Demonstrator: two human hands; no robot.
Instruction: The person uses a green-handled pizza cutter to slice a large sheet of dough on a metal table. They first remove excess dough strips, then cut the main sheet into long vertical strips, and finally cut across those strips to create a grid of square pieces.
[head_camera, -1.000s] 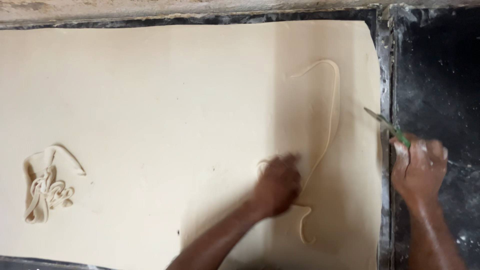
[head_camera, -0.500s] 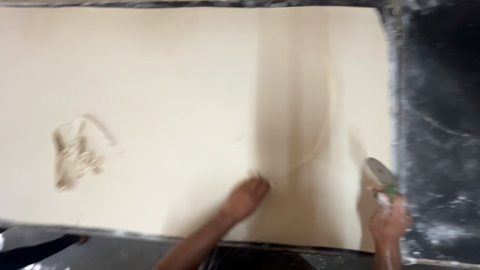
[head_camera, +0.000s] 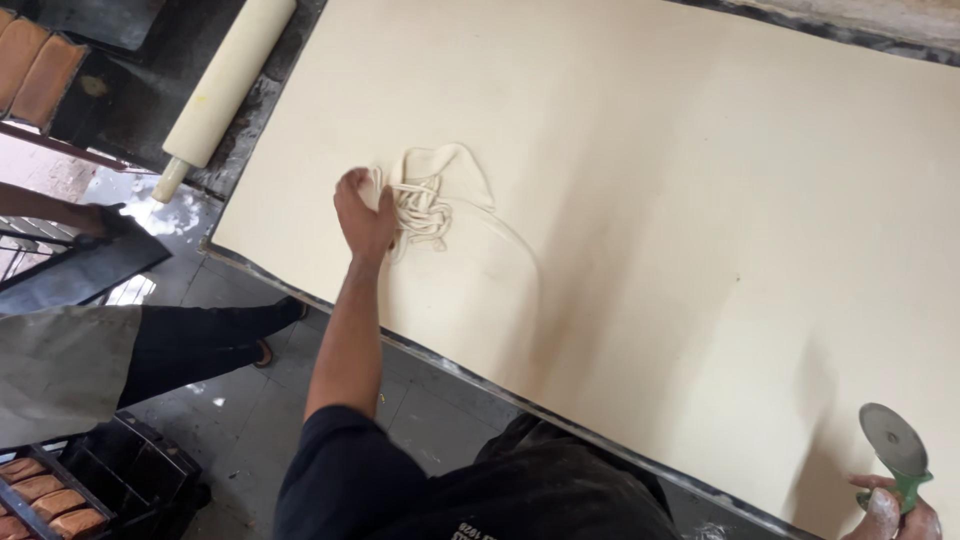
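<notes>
Dough trimmings (head_camera: 425, 200) lie bunched on the wide dough sheet (head_camera: 700, 200) covering the tabletop, the left hand (head_camera: 362, 212) closed around their edge — a hard tug could drag and stretch the sheet. The right hand (head_camera: 895, 508) grips a wheel cutter (head_camera: 893, 448) at the near edge, where its blade might nick the dough.
</notes>
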